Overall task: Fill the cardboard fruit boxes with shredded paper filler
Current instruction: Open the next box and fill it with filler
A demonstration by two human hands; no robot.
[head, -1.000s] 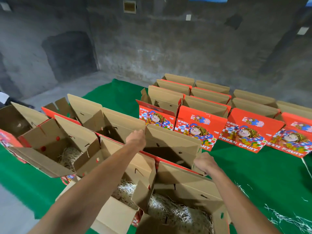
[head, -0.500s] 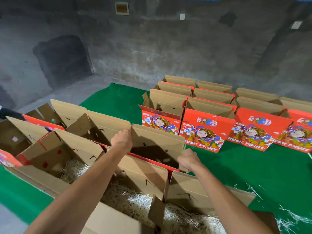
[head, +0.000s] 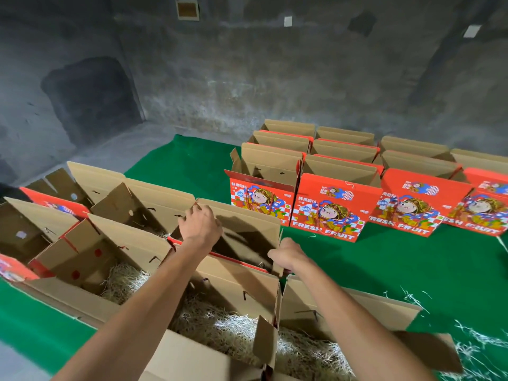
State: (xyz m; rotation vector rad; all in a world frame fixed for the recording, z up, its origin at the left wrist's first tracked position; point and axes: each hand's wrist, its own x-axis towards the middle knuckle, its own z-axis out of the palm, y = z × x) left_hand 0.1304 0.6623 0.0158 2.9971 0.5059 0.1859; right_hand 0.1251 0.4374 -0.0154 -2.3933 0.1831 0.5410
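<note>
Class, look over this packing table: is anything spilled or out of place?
Yes. Loose shredded paper lies scattered on the green cloth at lower right, outside the boxes it should fill. Nothing else stands out.

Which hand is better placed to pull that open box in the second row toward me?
Probably the left hand: its fingers curl over the box's far flap, so it can draw the box back. The right hand sits at the box's right corner, its grip hidden, better suited to steadying.
</note>
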